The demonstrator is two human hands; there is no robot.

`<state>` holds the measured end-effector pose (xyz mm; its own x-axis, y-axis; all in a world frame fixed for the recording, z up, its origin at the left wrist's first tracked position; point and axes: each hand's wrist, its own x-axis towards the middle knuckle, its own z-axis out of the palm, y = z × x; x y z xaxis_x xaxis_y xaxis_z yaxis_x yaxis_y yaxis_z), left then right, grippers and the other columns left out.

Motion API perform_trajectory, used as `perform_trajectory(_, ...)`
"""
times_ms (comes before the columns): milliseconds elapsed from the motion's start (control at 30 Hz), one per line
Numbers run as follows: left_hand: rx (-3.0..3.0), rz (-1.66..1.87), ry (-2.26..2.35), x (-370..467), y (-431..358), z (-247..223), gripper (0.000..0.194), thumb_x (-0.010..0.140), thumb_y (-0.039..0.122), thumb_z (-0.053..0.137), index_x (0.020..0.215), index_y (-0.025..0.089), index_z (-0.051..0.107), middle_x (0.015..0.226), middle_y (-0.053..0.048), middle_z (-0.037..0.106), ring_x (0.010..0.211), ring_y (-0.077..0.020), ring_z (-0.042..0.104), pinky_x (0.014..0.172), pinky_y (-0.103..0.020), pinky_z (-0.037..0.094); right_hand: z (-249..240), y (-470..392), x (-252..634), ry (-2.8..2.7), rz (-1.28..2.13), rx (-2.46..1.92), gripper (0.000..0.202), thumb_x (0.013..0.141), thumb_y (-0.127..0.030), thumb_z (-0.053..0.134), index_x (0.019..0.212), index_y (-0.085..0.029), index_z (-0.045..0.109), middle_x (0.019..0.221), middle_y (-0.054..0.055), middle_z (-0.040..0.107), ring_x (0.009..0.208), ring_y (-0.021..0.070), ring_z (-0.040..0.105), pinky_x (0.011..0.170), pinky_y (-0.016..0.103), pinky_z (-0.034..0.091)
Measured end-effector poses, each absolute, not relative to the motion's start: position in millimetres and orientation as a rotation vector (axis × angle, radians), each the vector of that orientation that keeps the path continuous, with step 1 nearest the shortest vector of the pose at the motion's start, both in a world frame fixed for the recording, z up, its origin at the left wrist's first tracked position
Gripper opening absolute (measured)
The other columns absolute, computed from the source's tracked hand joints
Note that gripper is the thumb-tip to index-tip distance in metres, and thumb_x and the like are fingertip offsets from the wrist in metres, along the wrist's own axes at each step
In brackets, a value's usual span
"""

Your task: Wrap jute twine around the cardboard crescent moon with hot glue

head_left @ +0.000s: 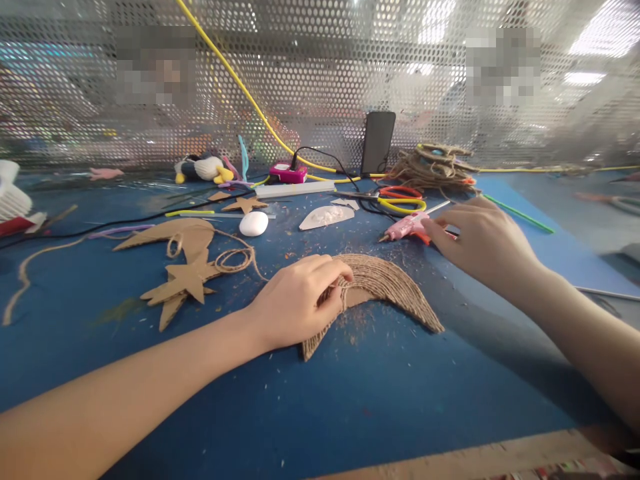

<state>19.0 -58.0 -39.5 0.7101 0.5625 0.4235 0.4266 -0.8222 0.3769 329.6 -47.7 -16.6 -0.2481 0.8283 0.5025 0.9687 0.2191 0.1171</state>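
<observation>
A cardboard crescent [395, 280], covered with curved rows of twine, lies on the blue table. My left hand [300, 303] is closed on its left part, thumb and fingers pressed together at the inner edge; what is under the fingertips is hidden. Twine [235, 260] runs from a loose coil toward this hand. A pink glue gun [407, 227] rests on the table with its nozzle pointing left. Over its rear end, my right hand [483, 237] curls its fingers around the handle, which is mostly hidden.
Cardboard stars [187, 280] lie left. Behind are a white oval piece [253, 224], a clear tray-like piece [327, 217], scissors [395, 200], a pink power socket [287, 172], a phone [379, 142] and a twine bundle [433, 167]. A perforated metal screen [320, 87] stands behind.
</observation>
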Motion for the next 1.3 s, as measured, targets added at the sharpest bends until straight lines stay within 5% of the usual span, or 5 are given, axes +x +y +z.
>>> perform_trajectory(233,2.646,0.804,0.787,18.1,-58.2,-38.8,0.018,0.091,0.006,0.048,0.097,0.018,0.06,0.089,0.0,0.065,0.078,-0.0125,0.057,0.074,-0.028,0.045,-31.7,-31.7,344.3,-2.178,-0.361,-2.026,0.049,0.087,-0.063,0.05,0.058,-0.023,0.047,0.061,0.005,0.056,0.057,0.018,0.046,0.053,0.031,0.029)
perform_trajectory(467,2.633,0.837,0.792,17.9,-55.8,-39.4,0.018,0.088,0.004,0.05,0.086,0.017,0.062,0.085,0.0,0.066,0.081,-0.0145,0.058,0.078,-0.03,0.047,-32.1,-26.6,342.1,-2.03,-0.281,-2.042,0.043,0.08,-0.052,0.061,0.057,-0.024,0.038,0.054,0.0,0.046,0.051,0.0132,0.034,0.053,0.032,0.024)
perform_trajectory(700,2.625,0.858,0.814,18.7,-57.8,-38.2,0.019,0.086,0.005,0.05,0.086,0.018,0.064,0.085,-0.002,0.068,0.082,-0.0164,0.06,0.078,-0.031,0.049,-21.0,-36.8,325.1,-1.797,-0.191,-2.029,0.034,0.081,-0.05,0.059,0.065,-0.024,0.044,0.059,0.0,0.049,0.057,0.0153,0.041,0.059,0.033,0.032)
perform_trajectory(900,2.615,0.859,0.866,19.8,-58.7,-38.4,0.015,0.083,0.005,0.054,0.086,0.017,0.063,0.083,-0.001,0.067,0.079,-0.0162,0.06,0.074,-0.03,0.048,-16.7,-50.3,308.4,-1.865,-0.103,-1.833,0.04,0.08,-0.05,0.061,0.106,-0.021,0.055,0.071,0.002,0.059,0.059,0.017,0.051,0.057,0.031,0.034)
perform_trajectory(1300,2.623,0.843,0.864,20.0,-58.6,-37.8,0.014,0.084,0.006,0.053,0.086,0.017,0.063,0.084,-0.002,0.066,0.078,-0.0164,0.058,0.073,-0.032,0.048,-24.3,-66.5,296.8,-2.263,-0.606,-1.363,0.02,0.09,-0.042,0.053,0.087,-0.022,0.049,0.08,0.006,0.062,0.064,0.0179,0.054,0.056,0.031,0.033)
